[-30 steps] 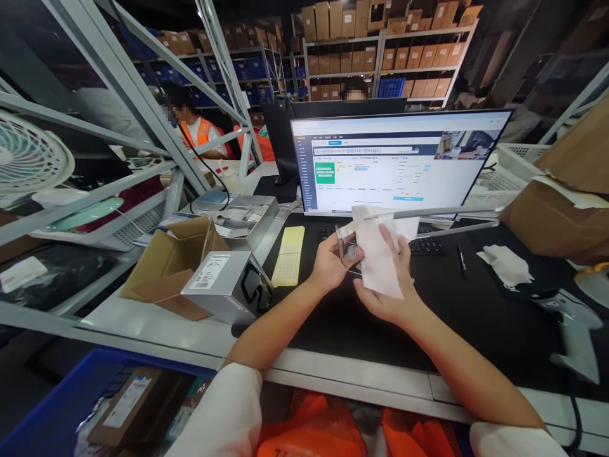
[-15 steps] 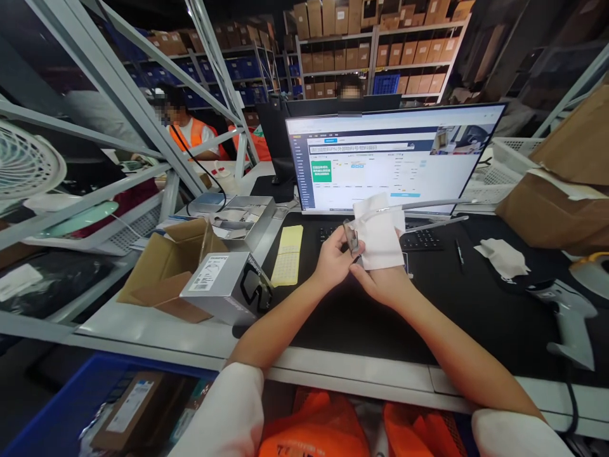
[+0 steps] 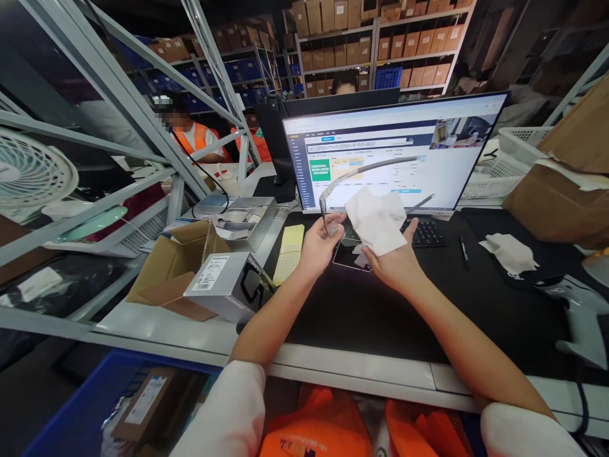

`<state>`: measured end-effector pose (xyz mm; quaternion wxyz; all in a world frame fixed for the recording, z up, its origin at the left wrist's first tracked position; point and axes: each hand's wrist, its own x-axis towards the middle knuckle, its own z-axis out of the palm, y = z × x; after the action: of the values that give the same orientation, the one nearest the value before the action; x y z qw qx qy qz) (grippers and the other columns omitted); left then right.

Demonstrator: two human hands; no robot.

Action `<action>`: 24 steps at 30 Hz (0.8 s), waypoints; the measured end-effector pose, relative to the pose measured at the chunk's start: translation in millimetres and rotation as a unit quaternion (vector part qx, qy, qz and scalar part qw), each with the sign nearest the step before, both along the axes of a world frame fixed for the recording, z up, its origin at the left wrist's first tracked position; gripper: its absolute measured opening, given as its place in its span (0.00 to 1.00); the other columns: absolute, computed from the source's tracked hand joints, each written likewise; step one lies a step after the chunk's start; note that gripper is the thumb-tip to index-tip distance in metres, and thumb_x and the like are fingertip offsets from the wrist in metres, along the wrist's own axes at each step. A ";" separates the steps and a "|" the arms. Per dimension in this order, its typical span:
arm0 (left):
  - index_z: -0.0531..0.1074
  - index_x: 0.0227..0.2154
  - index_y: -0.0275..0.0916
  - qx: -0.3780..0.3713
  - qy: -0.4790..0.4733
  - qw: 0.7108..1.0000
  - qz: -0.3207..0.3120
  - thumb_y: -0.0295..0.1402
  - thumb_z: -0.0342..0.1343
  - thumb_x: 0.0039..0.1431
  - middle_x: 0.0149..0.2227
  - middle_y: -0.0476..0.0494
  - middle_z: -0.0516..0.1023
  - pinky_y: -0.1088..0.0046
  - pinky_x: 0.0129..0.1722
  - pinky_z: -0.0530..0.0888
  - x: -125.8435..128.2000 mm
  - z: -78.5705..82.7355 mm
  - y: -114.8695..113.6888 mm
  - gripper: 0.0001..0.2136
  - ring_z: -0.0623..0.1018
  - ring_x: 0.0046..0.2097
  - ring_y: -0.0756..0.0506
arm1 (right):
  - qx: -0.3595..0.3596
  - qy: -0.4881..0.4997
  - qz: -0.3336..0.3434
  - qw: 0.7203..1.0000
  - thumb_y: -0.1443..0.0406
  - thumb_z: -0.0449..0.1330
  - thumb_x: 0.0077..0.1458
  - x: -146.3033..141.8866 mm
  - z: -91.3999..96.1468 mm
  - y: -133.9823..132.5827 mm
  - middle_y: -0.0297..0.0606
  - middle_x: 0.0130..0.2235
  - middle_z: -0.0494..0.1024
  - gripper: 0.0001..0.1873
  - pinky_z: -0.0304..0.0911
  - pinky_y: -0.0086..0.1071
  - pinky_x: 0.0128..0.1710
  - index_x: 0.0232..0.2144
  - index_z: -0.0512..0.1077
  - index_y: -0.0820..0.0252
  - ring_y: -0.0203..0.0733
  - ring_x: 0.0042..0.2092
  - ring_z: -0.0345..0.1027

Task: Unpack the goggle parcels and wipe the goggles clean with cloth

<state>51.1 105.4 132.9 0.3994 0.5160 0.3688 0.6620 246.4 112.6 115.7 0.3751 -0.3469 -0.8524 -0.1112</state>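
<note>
My left hand (image 3: 320, 247) pinches a pair of glasses (image 3: 352, 172) by one front corner, in front of the monitor. One long grey temple reaches up and to the right; the tip of the other shows beyond the cloth. In my right hand (image 3: 398, 265) is a white wiping cloth (image 3: 375, 223), with the thumb raised at its right edge. The cloth hides much of the glasses' front, so I cannot tell whether it touches a lens. Below the hands, a dark flat device (image 3: 349, 257) lies on the black mat (image 3: 361, 311).
The monitor (image 3: 371, 136) stands behind a keyboard (image 3: 431, 233). On the left are a silver box (image 3: 223, 285), an open carton (image 3: 166, 273), a grey tray (image 3: 250, 222) and yellow label sheets (image 3: 289, 254). A pen (image 3: 463, 249), another cloth (image 3: 509, 252) and a barcode scanner (image 3: 580, 317) lie right.
The glasses have turned and shifted left, so one temple now rises across the screen. My hands have moved apart, and the cloth has opened out and tilted in my right hand.
</note>
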 end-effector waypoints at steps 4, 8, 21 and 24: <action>0.75 0.49 0.40 0.057 0.002 0.996 0.067 0.50 0.69 0.55 0.57 0.33 0.79 0.58 0.66 0.67 -17.2 3.4 7.9 0.25 0.75 0.64 0.37 | 0.003 0.050 -0.009 0.999 0.61 0.49 0.70 13.0 -8.0 22.5 0.52 0.68 0.65 0.25 0.20 0.75 0.66 0.64 0.68 0.60 0.63 0.72 0.50; 0.73 0.56 0.45 0.181 0.062 0.978 0.084 0.52 0.64 0.59 0.64 0.35 0.72 0.59 0.68 0.65 -30.6 8.1 4.7 0.26 0.68 0.69 0.37 | -0.099 0.240 -0.062 0.964 0.52 0.47 0.69 29.2 -15.8 53.0 0.61 0.62 0.70 0.30 0.31 0.72 0.68 0.58 0.73 0.69 0.66 0.69 0.56; 0.74 0.58 0.48 0.216 0.090 0.961 -0.144 0.51 0.67 0.57 0.50 0.38 0.82 0.55 0.61 0.74 4.1 -5.6 -13.7 0.28 0.80 0.57 0.37 | -0.333 0.503 0.213 0.768 0.45 0.62 0.61 37.9 20.7 10.1 0.40 0.59 0.77 0.25 0.59 0.50 0.68 0.53 0.77 0.52 0.53 0.64 0.67; 0.76 0.54 0.46 0.178 0.064 0.967 -0.168 0.50 0.69 0.54 0.47 0.38 0.84 0.54 0.62 0.73 9.1 -6.6 -17.4 0.27 0.80 0.56 0.37 | -0.405 0.489 0.286 0.718 0.45 0.63 0.61 36.0 26.4 -1.7 0.41 0.58 0.77 0.26 0.62 0.51 0.66 0.54 0.77 0.53 0.55 0.64 0.67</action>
<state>60.3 88.1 126.4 0.3826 0.6747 0.1780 0.6056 282.4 110.9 142.1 0.5777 -0.2115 -0.5727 0.5418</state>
